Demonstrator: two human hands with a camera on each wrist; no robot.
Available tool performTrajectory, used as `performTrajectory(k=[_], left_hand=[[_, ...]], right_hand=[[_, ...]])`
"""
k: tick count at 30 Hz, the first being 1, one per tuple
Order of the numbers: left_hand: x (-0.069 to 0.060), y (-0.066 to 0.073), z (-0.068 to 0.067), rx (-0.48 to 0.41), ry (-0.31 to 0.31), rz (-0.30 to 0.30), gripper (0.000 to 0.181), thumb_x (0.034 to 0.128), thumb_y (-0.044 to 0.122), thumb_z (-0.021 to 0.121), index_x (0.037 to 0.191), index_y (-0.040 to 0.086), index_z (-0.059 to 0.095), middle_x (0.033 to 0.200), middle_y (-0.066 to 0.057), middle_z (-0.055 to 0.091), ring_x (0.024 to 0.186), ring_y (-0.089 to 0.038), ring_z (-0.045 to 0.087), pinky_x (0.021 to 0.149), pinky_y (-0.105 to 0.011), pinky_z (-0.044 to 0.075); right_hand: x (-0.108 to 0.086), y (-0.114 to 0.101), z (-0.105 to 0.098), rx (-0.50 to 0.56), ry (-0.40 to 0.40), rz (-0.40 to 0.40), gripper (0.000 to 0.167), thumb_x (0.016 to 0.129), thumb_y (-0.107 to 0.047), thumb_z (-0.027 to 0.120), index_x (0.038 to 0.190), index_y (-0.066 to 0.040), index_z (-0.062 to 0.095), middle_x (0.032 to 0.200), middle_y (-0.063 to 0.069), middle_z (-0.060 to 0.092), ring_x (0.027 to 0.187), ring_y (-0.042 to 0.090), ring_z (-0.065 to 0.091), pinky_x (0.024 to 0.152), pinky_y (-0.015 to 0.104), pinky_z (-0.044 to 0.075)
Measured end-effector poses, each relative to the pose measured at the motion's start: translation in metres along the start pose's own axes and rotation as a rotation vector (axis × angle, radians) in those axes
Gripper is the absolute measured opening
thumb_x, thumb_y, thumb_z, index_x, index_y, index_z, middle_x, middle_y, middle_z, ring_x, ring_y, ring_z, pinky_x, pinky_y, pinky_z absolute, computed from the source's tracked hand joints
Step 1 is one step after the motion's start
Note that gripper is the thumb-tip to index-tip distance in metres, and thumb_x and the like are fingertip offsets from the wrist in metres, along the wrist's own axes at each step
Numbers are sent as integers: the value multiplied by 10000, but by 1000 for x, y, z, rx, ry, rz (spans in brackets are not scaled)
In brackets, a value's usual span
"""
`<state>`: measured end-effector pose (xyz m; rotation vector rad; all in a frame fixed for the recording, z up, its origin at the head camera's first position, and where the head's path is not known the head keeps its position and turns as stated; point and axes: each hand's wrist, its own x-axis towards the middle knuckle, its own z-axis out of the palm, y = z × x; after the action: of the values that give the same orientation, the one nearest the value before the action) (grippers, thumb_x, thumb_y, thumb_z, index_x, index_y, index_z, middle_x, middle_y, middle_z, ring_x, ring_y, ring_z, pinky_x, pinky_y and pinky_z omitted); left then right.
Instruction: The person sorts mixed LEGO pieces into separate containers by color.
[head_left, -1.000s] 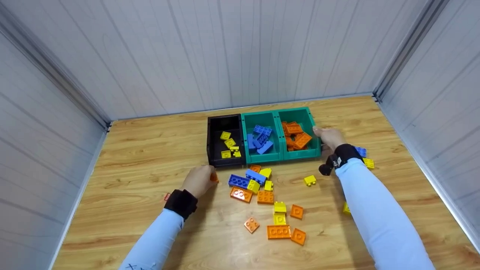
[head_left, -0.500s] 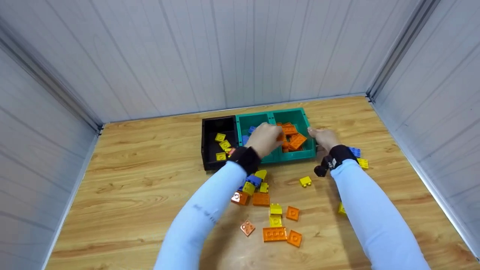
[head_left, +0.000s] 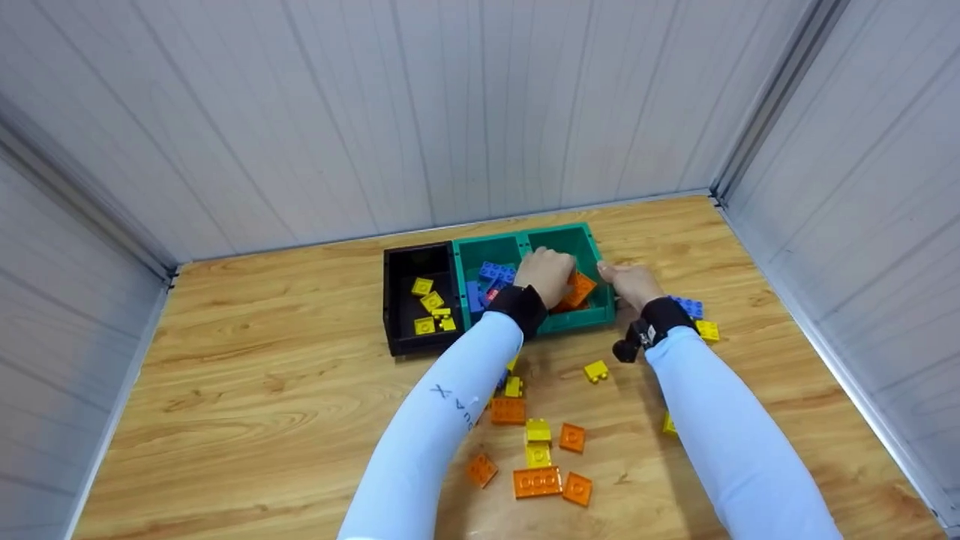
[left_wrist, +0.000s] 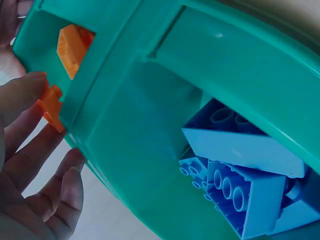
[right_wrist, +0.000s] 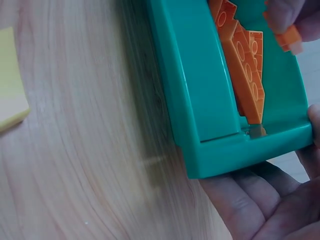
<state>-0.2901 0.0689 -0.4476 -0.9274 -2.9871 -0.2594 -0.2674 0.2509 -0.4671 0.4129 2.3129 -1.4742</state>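
Observation:
My left hand (head_left: 546, 276) is over the right-hand green bin (head_left: 579, 321). It pinches a small orange toy brick (left_wrist: 51, 105) between thumb and fingers, and the brick also shows in the right wrist view. Orange bricks (right_wrist: 245, 65) lie piled inside that bin. At the bin's right side, my right hand (head_left: 634, 285) grips the wall, thumb at the rim and fingers against the outside. Blue bricks (left_wrist: 245, 170) fill part of the middle green bin, beside my left wrist. The left forearm hides some bricks on the table.
A black bin (head_left: 424, 346) with several yellow bricks (head_left: 431, 301) adjoins the green bins on the left. Loose orange bricks (head_left: 538, 482) and yellow bricks (head_left: 538, 431) lie in front on the wooden table. A blue brick (head_left: 688, 307) lies beyond my right wrist. Panel walls enclose the table.
My left hand has carried the orange brick from the table before the black bin, rightward across the blue bricks, to the right-hand green bin. My right hand keeps its grip there.

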Motion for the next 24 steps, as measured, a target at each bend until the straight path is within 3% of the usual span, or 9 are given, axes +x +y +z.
performTrajectory(k=[6,11,14,17,21,24], left_hand=[[-9,-6,0,-6,-16,-19,168,941,227,700,1077,144,752,1025,-29,723,968,-253,609,908,-421,486],[-24,-21,-20,-106,12,0,202,945,243,701,1086,107,753,1078,-44,713,998,-266,588,881,-408,472],[-37,-41,-35,-165,51,-22,221,955,220,688,1122,83,733,1112,-73,705,1023,-268,613,895,-391,486],[-55,-67,-47,-267,84,-88,212,963,188,672,1124,63,729,1111,-80,709,1025,-244,639,899,-364,501],[-89,-105,-62,-449,147,-211,226,970,173,654,1137,37,722,1107,-99,712,1020,-237,654,898,-362,511],[-119,-132,-67,-528,227,-288,233,967,147,651,1137,-1,711,1090,-148,709,1004,-279,655,895,-389,510]], right_hand=[[4,-1,2,-48,1,-23,567,1037,-456,463,1485,-110,451,1554,175,347,1391,366,358,1113,474,327],[6,-3,-3,-39,-3,-19,550,1035,-455,470,1490,-145,449,1560,160,344,1405,367,336,1112,493,324],[7,-5,-5,-43,-7,-22,569,1031,-464,472,1500,-144,431,1565,166,332,1402,375,338,1108,499,329],[7,-7,-6,-58,-2,-40,581,1036,-457,465,1498,-108,425,1562,184,326,1401,380,340,1111,493,327],[8,-7,-5,-54,-9,-46,599,1037,-460,458,1502,-85,411,1562,196,322,1391,381,353,1113,480,326],[10,-6,-4,-51,-17,-47,601,1035,-471,457,1504,-98,409,1564,183,325,1411,373,322,1131,480,296]])
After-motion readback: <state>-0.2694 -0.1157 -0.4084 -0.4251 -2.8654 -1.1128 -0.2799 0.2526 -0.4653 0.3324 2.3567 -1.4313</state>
